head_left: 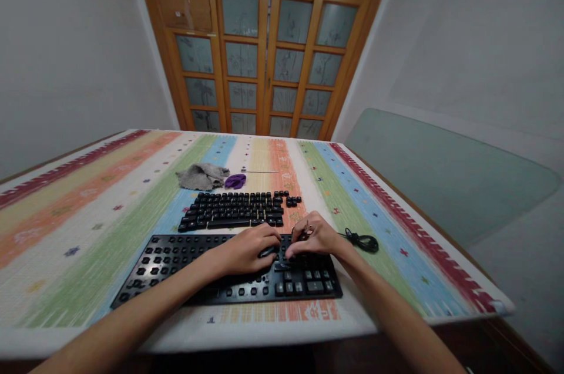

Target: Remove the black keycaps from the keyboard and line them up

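A black keyboard (194, 271) lies near the table's front edge, most of its left and middle switches bare, with keycaps on at the lower right. My left hand (253, 248) rests over its middle, fingers curled and closed around something small, dark and shiny at the thumb that I cannot name. Just right of it, my right hand (315, 236) is bent in a pinch over the right part of the keyboard. Something brownish shows among its fingers, too small to make out. Behind the keyboard, loose black keycaps (238, 209) stand in keyboard-like rows.
A grey cloth (202, 176) and a purple bundle (235, 181) lie beyond the keycaps, near a thin rod (262, 172). A coiled black cable (363, 241) lies right of my right hand. The striped tablecloth (145, 204) covers the table; wooden doors (267, 57) stand behind.
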{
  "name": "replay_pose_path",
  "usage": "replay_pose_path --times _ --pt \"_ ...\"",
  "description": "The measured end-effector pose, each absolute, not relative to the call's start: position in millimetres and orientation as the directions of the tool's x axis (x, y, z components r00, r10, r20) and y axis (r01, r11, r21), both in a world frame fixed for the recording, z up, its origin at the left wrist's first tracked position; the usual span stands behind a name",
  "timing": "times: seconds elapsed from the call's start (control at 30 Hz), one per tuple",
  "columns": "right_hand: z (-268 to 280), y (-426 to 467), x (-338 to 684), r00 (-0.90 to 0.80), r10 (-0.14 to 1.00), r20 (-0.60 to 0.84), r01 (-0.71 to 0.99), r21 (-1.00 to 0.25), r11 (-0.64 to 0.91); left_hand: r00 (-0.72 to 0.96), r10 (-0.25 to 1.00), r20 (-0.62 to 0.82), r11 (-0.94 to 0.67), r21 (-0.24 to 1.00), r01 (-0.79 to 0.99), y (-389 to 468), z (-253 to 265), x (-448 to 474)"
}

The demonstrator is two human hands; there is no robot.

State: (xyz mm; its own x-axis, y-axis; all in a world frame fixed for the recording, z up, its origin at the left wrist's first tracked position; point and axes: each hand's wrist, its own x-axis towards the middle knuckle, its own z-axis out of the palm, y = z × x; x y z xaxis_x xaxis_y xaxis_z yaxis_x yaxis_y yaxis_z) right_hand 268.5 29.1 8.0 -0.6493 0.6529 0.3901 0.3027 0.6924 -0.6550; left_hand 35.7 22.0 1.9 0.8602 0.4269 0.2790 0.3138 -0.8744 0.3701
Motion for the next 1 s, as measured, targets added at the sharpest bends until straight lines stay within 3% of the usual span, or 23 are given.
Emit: replay_pose_path --times 0.2,0.3,0.6,0.73,1.0 --pt "15.3 20.6 263.2 -0.701 0.609 0.372 0.312 -0.608 0.730 0.852 0.419 0.315 -0.884 0.356 0.303 21.7 0.4 34.8" --pt "17.3 21.4 265.2 -0.690 0.643 0.334 0.357 -0.615 0.703 0.856 0.413 0.312 -0.887 0.351 0.300 22.0 -0.5 34.2" --pt "9.4 33.7 261.7 -0.501 0.855 0.132 0.419 -0.827 0.373 0.860 0.424 0.285 -0.884 0.336 0.325 22.8 -0.4 34.6" --pt "4.1 42.2 263.7 -0.464 0.886 0.009 0.398 -0.891 0.217 0.870 0.409 0.277 -0.882 0.366 0.298 24.0 1.9 34.6" --pt "10.4 39.1 281.0 -0.374 0.912 0.168 0.258 -0.926 0.276 0.834 0.472 0.286 -0.846 0.413 0.337 24.0 21.2 46.7"
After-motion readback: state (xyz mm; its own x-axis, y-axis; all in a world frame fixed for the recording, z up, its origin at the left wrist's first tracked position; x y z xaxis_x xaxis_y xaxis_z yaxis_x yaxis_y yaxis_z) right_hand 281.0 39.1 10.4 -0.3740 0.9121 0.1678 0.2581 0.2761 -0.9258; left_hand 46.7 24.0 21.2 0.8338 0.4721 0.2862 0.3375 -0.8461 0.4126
